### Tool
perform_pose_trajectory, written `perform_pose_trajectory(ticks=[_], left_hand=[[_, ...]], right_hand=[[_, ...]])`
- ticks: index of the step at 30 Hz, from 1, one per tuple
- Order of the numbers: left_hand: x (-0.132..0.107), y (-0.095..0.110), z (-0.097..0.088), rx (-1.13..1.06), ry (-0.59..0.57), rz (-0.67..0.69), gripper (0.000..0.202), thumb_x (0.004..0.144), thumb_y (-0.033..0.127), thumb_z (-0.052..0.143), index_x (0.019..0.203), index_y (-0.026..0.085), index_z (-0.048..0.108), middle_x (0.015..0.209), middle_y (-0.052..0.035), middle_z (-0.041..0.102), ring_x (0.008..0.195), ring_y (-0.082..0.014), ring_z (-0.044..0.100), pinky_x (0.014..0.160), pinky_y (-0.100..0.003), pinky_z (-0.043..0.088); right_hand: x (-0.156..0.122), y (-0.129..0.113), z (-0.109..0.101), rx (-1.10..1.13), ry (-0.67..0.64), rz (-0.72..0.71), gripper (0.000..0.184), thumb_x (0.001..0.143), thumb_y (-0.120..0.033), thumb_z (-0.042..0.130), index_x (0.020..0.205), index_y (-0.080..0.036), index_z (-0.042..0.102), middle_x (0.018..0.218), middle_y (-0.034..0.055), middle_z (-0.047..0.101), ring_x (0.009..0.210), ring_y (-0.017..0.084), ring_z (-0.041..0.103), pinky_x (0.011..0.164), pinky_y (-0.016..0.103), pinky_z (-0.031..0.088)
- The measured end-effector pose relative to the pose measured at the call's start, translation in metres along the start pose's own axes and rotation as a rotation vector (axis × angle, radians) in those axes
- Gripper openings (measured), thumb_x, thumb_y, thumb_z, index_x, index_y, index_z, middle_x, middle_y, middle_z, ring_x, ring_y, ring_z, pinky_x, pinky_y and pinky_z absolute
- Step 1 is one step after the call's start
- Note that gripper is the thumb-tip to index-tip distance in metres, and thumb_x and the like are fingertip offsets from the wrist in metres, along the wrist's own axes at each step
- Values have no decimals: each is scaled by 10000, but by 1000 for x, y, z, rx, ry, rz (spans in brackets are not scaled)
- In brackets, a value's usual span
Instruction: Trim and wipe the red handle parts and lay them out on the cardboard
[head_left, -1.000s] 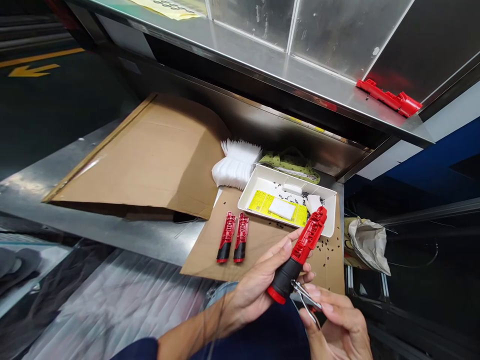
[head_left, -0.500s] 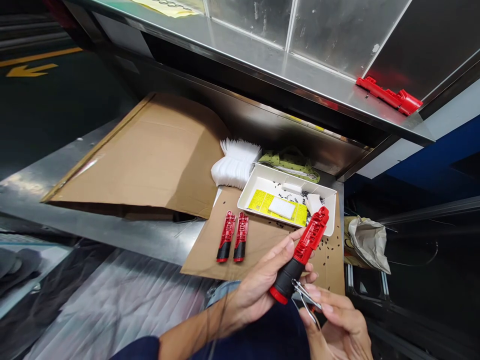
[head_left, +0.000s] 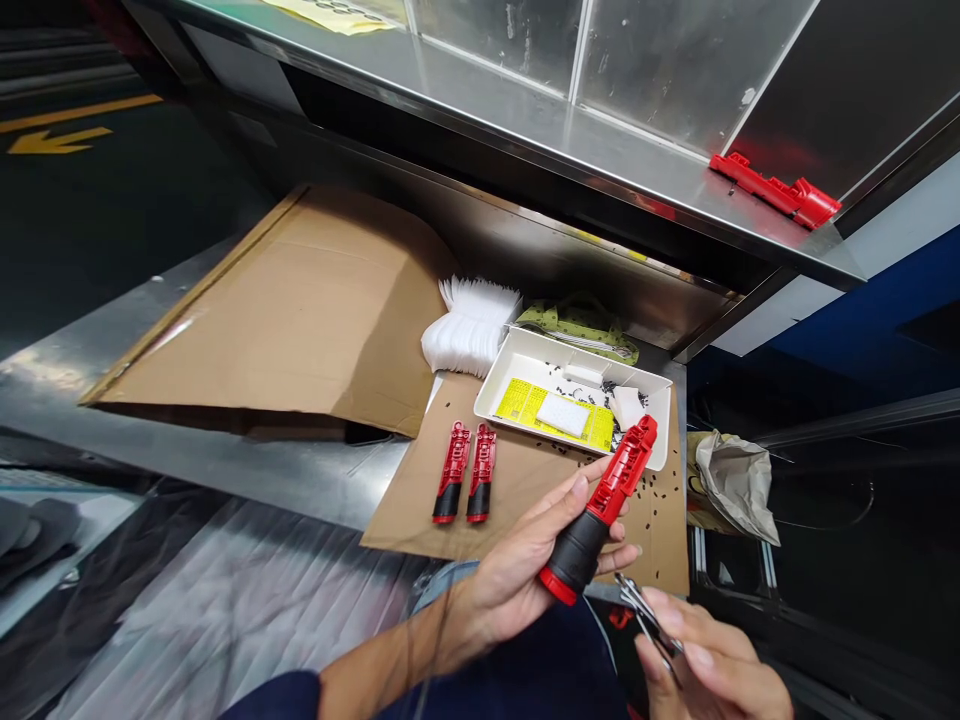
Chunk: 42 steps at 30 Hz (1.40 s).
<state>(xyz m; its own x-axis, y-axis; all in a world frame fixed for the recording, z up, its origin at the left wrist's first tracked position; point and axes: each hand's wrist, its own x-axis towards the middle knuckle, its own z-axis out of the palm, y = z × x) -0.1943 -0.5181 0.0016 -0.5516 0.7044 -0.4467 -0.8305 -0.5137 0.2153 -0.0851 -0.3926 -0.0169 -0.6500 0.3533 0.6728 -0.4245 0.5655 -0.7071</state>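
Steel worktop (head_left: 247, 465) carries a brown cardboard sheet (head_left: 420, 510). Above its near edge, the left hand (head_left: 510, 585) grips a red-and-black moulded plastic handle shell (head_left: 604, 505) by the black end. It is judged light, rigid and grippy there. The right hand (head_left: 720, 675) pinches thin metal tweezers (head_left: 645, 610) just beside it.

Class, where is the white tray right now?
Right of centre in the head view, the white tray lies on the cardboard sheet, a white stack at its left, behind the handle held in the left hand.
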Motion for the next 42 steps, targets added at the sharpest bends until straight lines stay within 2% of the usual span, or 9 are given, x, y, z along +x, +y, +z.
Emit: perform_pose_trajectory(ticks=[3, 7, 14, 20, 24, 31, 35, 39, 42], left_hand=[[-1, -1, 0, 14, -3, 4, 360, 960, 271, 607, 1300, 156, 642, 882, -72, 702, 744, -146, 673, 881, -387, 589], [-1, -2, -2, 38, -18, -1, 428, 978, 293, 580, 1383, 156, 570, 822, -65, 710, 742, -147, 695, 903, -376, 575], [0, -3, 0, 63, -18, -22, 493, 1010, 297, 509, 1477, 153, 442, 815, -66, 706, 743, -138, 701, 891, -345, 572], [0, -3, 0, 68, -27, -18, 510, 970, 331, 596, 1437, 156, 492, 789, -55, 701, 735, -134, 694, 857, -327, 582], [1, -3, -1, 55, -20, -10, 482, 926, 326, 666, 1369, 161, 569, 821, -50, 695, 738, -129, 680, 879, -356, 590], [1, -1, 3, 39, -26, -8, 448, 879, 313, 721, 1300, 180, 641, 987, -69, 693, 752, -141, 685, 874, -389, 607], [1, -1, 4, 47, -7, -8, 446, 912, 303, 679, 1333, 175, 605, 905, -50, 686, 751, -142, 679, 866, -378, 608], [0, -1, 4, 72, 8, -18, 459, 948, 310, 627, 1379, 170, 554, 832, -42, 682, 748, -139, 678, 870, -365, 603], [-1, -2, 3, 77, -11, -21, 475, 934, 325, 651, 1374, 169, 559, 829, -47, 685, 749, -136, 681, 869, -350, 599]], right_hand=[[3, -2, 11, 2, -10, -32, 199, 862, -144, 729, 1001, -203, 599, 857, 38, 750, 747, 202, 772, 628, 294, 666], [6, -7, 22, 8, 29, -14, 162, 862, -139, 728, 972, -184, 618, 860, 42, 746, 750, 186, 763, 664, 300, 670], [3, -4, 17, 78, -32, -24, 328, 787, 20, 714, 1053, -149, 620, 954, 50, 754, 863, 182, 755, 752, 305, 666], [-3, -2, 20, 59, -2, -8, 293, 774, 3, 740, 1000, -152, 635, 933, 50, 762, 837, 190, 761, 732, 312, 667], [-1, -5, 23, 8, 37, 6, 214, 804, -41, 746, 946, -155, 633, 880, 49, 765, 774, 187, 765, 680, 299, 664], [7, -5, 5, -15, 45, -67, 154, 869, -140, 725, 939, -194, 598, 765, -1, 742, 656, 182, 763, 553, 247, 644], [13, -8, 9, 8, -16, -22, 174, 862, -116, 721, 985, -176, 613, 854, 37, 747, 739, 195, 770, 622, 291, 670], [12, -10, 21, 24, 38, -15, 208, 829, -73, 733, 987, -160, 629, 886, 45, 752, 771, 178, 763, 690, 291, 669], [9, -8, 22, 21, 30, -21, 236, 808, -64, 747, 989, -161, 631, 877, 42, 759, 778, 179, 762, 702, 291, 666]])
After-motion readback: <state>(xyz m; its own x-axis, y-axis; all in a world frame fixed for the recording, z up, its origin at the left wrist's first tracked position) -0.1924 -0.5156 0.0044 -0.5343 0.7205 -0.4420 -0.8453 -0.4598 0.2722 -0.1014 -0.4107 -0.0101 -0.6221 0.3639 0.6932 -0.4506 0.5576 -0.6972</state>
